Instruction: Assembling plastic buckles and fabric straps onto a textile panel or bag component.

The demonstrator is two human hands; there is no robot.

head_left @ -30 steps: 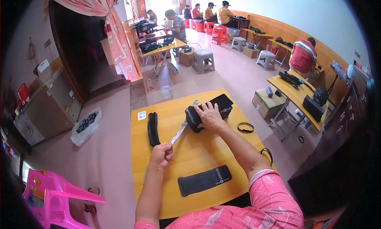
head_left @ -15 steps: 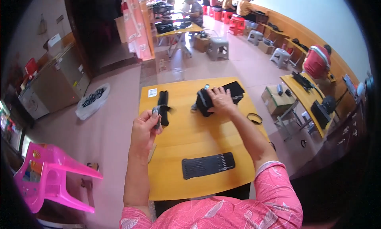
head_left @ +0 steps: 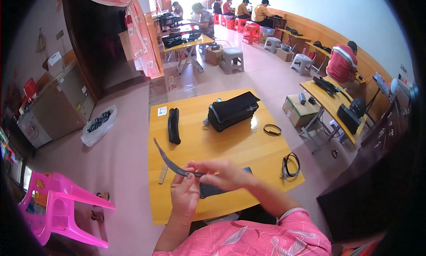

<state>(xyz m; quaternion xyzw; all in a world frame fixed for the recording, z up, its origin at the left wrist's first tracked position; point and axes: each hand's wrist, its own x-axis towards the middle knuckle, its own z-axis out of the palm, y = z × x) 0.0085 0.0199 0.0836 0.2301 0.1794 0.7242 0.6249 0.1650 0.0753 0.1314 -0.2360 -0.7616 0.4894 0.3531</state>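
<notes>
A thin dark strap [head_left: 167,160] curves up and to the left from my hands, above the near left part of the wooden table [head_left: 248,154]. My left hand [head_left: 185,194] pinches it between thumb and fingers. My right hand [head_left: 226,174] closes on its right end, slightly blurred. Under the right hand lies a dark flat slotted panel [head_left: 213,190], partly covered. Farther back stands a black fabric case [head_left: 233,113] with a flat top flap, touched by neither hand. A long narrow black piece [head_left: 174,126] lies to its left.
On the table's right are a black loop [head_left: 272,130] and a coiled dark strap [head_left: 290,165]. A small wooden stick [head_left: 163,174] lies at the left edge. A pink plastic chair [head_left: 62,207] stands left; a side table [head_left: 333,98] stands right. Several people sit farther off.
My right hand has left the black case and come back to the strap. My left hand has moved nearer and rightward, and the strap now extends out of it. The view has shifted a little.
</notes>
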